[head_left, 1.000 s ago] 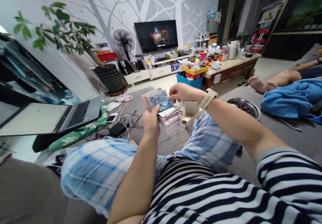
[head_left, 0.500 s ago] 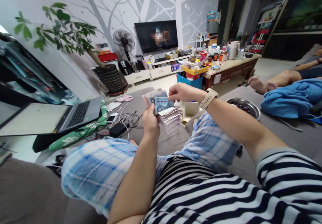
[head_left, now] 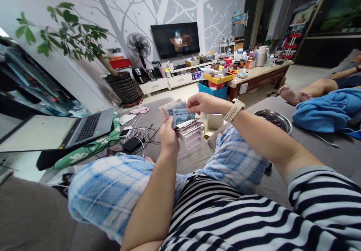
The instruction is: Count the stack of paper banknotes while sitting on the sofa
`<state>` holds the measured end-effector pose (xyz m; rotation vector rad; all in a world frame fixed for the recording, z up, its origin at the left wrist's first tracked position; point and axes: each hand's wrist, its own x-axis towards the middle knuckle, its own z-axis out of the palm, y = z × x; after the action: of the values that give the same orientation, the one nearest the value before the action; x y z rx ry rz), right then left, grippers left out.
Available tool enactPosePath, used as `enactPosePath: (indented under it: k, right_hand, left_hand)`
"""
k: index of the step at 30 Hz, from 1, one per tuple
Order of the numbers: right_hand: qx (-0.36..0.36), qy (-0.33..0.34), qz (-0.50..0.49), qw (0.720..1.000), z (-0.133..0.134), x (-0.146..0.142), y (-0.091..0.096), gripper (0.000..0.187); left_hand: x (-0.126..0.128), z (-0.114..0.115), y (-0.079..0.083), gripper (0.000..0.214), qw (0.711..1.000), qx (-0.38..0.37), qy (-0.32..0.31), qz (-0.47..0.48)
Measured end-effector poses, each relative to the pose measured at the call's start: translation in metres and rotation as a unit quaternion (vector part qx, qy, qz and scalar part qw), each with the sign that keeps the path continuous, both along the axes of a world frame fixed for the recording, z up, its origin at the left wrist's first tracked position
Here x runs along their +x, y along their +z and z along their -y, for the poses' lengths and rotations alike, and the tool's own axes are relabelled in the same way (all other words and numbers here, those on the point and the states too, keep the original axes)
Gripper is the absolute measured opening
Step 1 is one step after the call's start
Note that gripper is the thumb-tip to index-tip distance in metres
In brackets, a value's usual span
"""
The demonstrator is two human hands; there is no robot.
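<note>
A thick stack of banknotes (head_left: 189, 132) is gripped in my left hand (head_left: 169, 136), thumb on the near side. Its lower ends fan out to the right, and a few notes stick up behind. On top, a bluish banknote (head_left: 180, 117) faces me. My right hand (head_left: 200, 103) pinches the upper right corner of that note between thumb and fingertips. A pale watch (head_left: 234, 110) is on my right wrist. Both hands are above the grey sofa, in front of my knees.
An open laptop (head_left: 90, 127) and tangled cables (head_left: 141, 134) lie on the left. To the right are a metal bowl (head_left: 275, 120) of dark round fruit, a blue cloth (head_left: 327, 110) and another person's bare feet (head_left: 293, 94). Beyond stands a cluttered table (head_left: 262, 70).
My right hand has shifted very slightly left, and the top bluish note is bent a little more. My left hand and the stack stay in place.
</note>
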<state>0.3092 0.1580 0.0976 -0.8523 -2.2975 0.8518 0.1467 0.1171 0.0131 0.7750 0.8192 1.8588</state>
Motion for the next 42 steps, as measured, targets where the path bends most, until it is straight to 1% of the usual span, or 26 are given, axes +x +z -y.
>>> enactPosePath:
  k: [8,12,19,26,29,32,35,37,42]
  right_hand:
    - [-0.013,0.019,-0.004,1.0,0.003,0.001,0.004,0.007]
    - [-0.024,0.03,-0.01,0.999,0.005,0.002,0.005,0.009]
    - [-0.043,0.045,-0.009,0.998,0.005,0.002,0.006,0.01]
    - [-0.061,0.053,-0.005,0.997,0.006,0.003,0.006,0.009]
    - [-0.072,0.059,-0.001,0.996,0.007,0.003,0.006,0.009]
    - [-0.087,0.068,0.015,0.994,0.009,0.003,0.007,0.015]
    - [-0.103,0.087,0.026,0.991,0.01,0.003,0.006,0.025]
    - [-0.098,0.074,0.031,0.992,0.009,0.003,0.005,0.027]
    - [-0.026,-0.029,0.079,0.996,0.005,0.004,0.003,0.026]
  left_hand:
    - [0.0,0.0,0.0,0.02,1.0,-0.001,0.01,-0.012]
    - [-0.001,-0.001,-0.001,0.022,1.0,0.004,-0.004,-0.005]
    - [-0.001,-0.002,-0.001,0.023,1.0,-0.004,-0.008,-0.011]
    - [-0.003,-0.003,-0.002,0.027,1.0,-0.017,0.012,-0.023]
    - [-0.002,-0.001,0.0,0.025,0.999,-0.019,0.024,-0.023]
    - [-0.001,0.0,0.001,0.023,0.999,-0.017,0.034,-0.019]
    - [0.001,0.0,0.001,0.026,1.0,0.002,0.013,-0.003]
    - [0.001,0.0,0.0,0.029,1.0,0.008,-0.005,0.003]
    - [0.001,0.002,0.002,0.035,0.999,0.016,-0.047,0.004]
